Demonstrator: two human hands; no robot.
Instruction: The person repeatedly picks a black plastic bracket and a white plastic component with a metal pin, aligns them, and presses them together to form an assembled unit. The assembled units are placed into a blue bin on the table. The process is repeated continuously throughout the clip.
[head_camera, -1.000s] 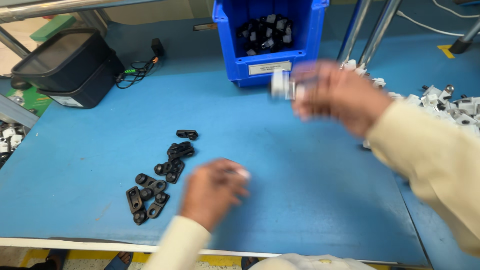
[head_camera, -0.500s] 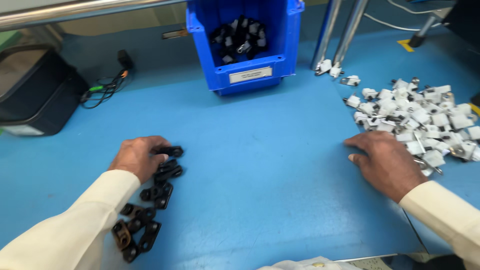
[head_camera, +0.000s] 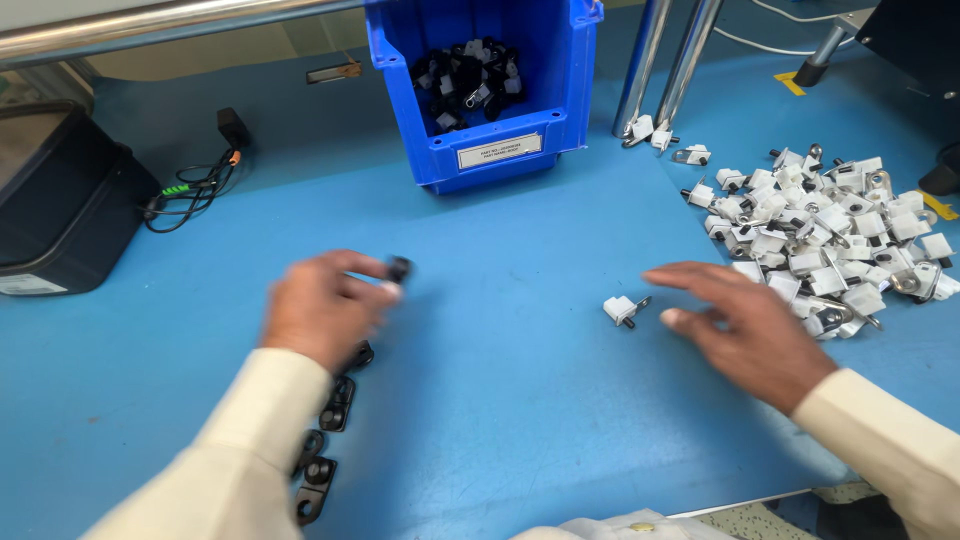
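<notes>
My left hand hovers over the blue table and pinches a small black plastic clip at its fingertips. More black clips lie partly hidden under my left sleeve. My right hand is low over the table with fingers spread and nothing in it. Its thumb and forefinger are on either side of a single white part with a metal pin, not touching it. A pile of white parts lies just right of that hand.
A blue bin holding assembled black and white pieces stands at the back centre. A black case and a cable are at the left. Two metal poles rise behind the white pile.
My left hand has lifted off the black clips with one in its fingers. My right hand has drawn away from the white pile to the left, and one white part lies beside it.
</notes>
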